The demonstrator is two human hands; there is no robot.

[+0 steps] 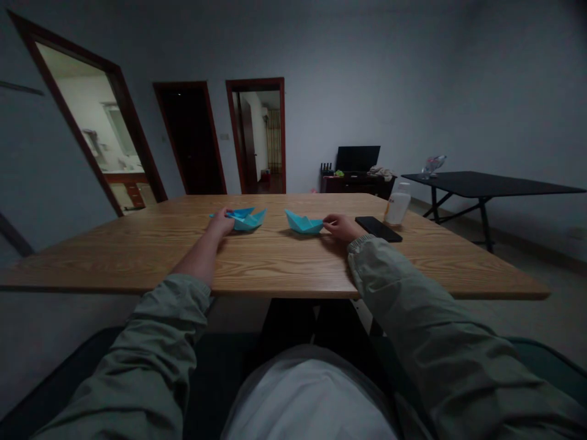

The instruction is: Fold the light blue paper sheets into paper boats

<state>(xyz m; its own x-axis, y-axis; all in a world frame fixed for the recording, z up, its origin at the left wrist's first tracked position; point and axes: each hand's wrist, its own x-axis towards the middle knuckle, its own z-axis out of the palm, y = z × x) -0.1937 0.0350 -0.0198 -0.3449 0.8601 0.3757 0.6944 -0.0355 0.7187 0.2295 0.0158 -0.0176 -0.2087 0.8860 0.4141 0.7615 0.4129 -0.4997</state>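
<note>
Two folded paper boats stand close together left of the middle of the table: a light blue boat (249,222) in front and a darker blue boat (241,212) partly hidden behind it. My left hand (222,222) is closed at their left end, a small blue tip showing past its fingers. Which of the two boats it grips is hard to tell. Farther right, another light blue paper boat (303,224) sits upright on the wood. Its right tip is pinched between the fingertips of my right hand (340,227).
The wooden table (275,269) has its near edge just in front of my lap. A black phone (378,229) lies right of my right hand, with a translucent bottle (398,205) standing behind it. Beyond, to the right, is a black folding table (486,182).
</note>
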